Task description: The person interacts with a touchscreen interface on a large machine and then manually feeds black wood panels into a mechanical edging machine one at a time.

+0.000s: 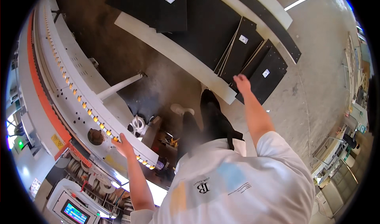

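My left hand [124, 146] rests on the rail of yellow rollers [96, 119] along the near edge of a long machine, its fingers apart and nothing held in them. Ahead and to the right, my right hand [243, 84] hovers at the corner of a black panel [264, 74] with a small white label. Its fingers are loosely bent, and no object shows in them; whether they touch the panel I cannot tell. Beside it lies another labelled black panel [242, 41], leaning over other thin boards. A larger black panel [206, 26] lies beneath these.
The machine's orange strip [43, 89] runs along the left. A control box with a lit screen [75, 213] stands at the lower left. A pale support board [174, 55] lies under the panel stack. A white bar [120, 86] juts from the machine. Racks [330, 150] stand at right.
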`<act>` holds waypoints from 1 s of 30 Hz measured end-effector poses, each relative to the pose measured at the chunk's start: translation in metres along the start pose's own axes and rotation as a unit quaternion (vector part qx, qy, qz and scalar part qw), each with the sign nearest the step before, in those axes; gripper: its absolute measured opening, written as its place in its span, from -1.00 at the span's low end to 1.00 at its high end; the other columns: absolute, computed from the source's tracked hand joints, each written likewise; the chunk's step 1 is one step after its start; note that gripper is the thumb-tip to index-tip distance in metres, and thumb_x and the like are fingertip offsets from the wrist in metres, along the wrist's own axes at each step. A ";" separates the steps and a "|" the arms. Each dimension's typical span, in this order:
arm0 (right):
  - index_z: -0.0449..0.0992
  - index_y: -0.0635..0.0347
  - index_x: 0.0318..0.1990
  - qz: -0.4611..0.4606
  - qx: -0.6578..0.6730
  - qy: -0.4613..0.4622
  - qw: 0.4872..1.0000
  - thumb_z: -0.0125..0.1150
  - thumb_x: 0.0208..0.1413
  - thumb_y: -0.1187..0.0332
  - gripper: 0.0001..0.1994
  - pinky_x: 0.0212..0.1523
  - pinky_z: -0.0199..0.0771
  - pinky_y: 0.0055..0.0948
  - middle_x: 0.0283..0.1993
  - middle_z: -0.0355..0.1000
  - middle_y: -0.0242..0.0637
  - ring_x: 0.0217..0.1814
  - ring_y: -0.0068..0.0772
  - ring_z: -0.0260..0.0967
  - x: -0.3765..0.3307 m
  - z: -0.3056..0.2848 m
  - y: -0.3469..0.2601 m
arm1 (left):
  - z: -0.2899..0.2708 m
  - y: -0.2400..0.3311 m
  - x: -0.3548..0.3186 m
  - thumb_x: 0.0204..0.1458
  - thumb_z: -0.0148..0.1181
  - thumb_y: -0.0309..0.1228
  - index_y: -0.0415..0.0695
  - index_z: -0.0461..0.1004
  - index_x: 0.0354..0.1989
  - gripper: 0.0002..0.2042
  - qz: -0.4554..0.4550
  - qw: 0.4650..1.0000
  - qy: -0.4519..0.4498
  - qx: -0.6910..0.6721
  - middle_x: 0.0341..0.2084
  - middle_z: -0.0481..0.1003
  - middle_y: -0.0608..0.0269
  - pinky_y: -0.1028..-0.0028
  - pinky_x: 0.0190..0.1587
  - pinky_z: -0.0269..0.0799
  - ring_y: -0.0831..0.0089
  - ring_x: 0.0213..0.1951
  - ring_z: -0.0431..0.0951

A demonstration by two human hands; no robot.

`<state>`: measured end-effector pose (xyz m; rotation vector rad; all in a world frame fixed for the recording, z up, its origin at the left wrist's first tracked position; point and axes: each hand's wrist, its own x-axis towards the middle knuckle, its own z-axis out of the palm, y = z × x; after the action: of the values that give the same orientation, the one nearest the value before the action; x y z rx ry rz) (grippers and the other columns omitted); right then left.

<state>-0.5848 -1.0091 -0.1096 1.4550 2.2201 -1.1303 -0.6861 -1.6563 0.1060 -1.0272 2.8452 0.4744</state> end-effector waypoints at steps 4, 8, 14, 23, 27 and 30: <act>0.25 0.37 0.37 0.027 0.003 0.075 0.997 0.33 0.06 -0.21 -0.08 0.37 0.29 -0.23 0.33 0.36 0.15 0.39 0.05 0.32 0.105 -0.001 -0.009 | 0.002 0.010 -0.002 0.25 0.17 -0.06 -0.32 0.16 0.35 -0.32 -0.003 0.998 0.040 0.052 0.12 0.45 -0.28 0.03 0.12 0.40 -0.21 0.08 0.50; 0.15 0.42 0.43 0.125 0.041 0.081 0.988 0.34 0.01 -0.35 0.09 0.43 0.19 -0.20 0.45 0.22 0.09 0.50 0.01 0.17 0.185 0.004 -0.006 | 0.002 0.035 -0.009 0.27 0.16 -0.10 -0.34 0.17 0.33 -0.36 -0.020 0.999 0.031 -0.007 0.11 0.44 -0.27 0.13 0.12 0.43 -0.11 0.08 0.52; 0.16 0.41 0.42 0.146 0.128 0.089 0.977 0.50 -0.10 -0.28 0.12 0.42 0.22 -0.18 0.42 0.27 0.03 0.45 -0.02 0.23 0.176 0.022 -0.017 | 0.004 0.027 -0.012 0.28 0.15 -0.11 -0.33 0.16 0.35 -0.36 -0.010 0.999 0.049 0.014 0.12 0.45 -0.23 0.16 0.09 0.46 -0.05 0.05 0.55; -0.01 0.37 0.49 0.176 0.373 0.092 0.906 0.63 -0.14 -0.10 0.19 0.43 0.19 -0.17 0.47 0.16 0.04 0.48 -0.04 0.14 0.101 0.105 -0.043 | 0.000 0.025 -0.013 0.29 0.14 -0.10 -0.33 0.14 0.36 -0.35 -0.034 0.999 0.038 0.015 0.13 0.43 -0.25 0.16 0.10 0.46 -0.05 0.08 0.53; -0.07 0.30 0.50 0.281 0.391 0.057 0.874 0.60 -0.11 -0.12 0.19 0.35 0.26 -0.12 0.47 0.17 -0.07 0.44 -0.05 0.18 0.073 0.127 -0.070 | 0.000 0.024 -0.012 0.29 0.14 -0.11 -0.34 0.15 0.35 -0.36 -0.038 0.998 0.045 0.029 0.13 0.43 -0.25 0.16 0.11 0.46 -0.06 0.08 0.53; 0.02 0.22 0.46 0.327 0.415 -0.001 0.849 0.59 -0.09 -0.13 0.11 0.20 0.35 -0.12 0.38 0.28 -0.18 0.32 -0.10 0.31 0.070 0.122 -0.078 | 0.001 0.027 -0.014 0.29 0.14 -0.11 -0.34 0.15 0.34 -0.36 -0.029 0.998 0.045 0.028 0.12 0.43 -0.25 0.16 0.11 0.45 -0.07 0.08 0.53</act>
<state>-0.7080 -1.0657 -0.1952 2.2427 0.9950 -1.8676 -0.6920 -1.6278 0.1144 -1.1462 2.8783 0.3499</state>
